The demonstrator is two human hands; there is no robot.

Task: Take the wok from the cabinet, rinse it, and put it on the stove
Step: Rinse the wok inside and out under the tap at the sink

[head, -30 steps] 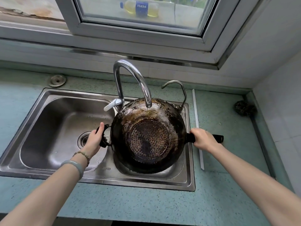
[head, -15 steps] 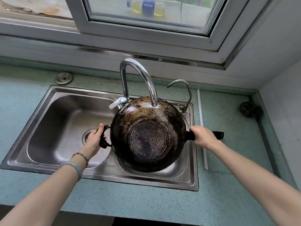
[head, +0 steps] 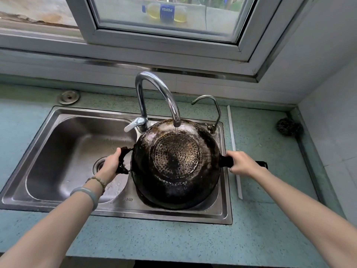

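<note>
Left hand (head: 110, 165) and right hand (head: 241, 163) each grip a handle of the upturned wok (head: 175, 171); water from the tap (head: 154, 88) may loosen either hold.

Soft, even daylight falls from the white-framed glass window (head: 166, 39) beyond the fingers (head: 117, 154). Glare streaks the curved chrome tap (head: 141, 101) and the wet blackened round metal wok (head: 175, 182) between the fingers of the left hand (head: 110, 165) and right hand (head: 241, 164). Frame edges bow outward.

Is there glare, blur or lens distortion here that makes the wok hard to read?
Head view: wide-angle lens bows the window frame and counter; soft daylight, no hard shadows; bright glints on the faucet and the wet wok, its dimpled base legible; left hand and right hand sharp, no motion blur.
</note>
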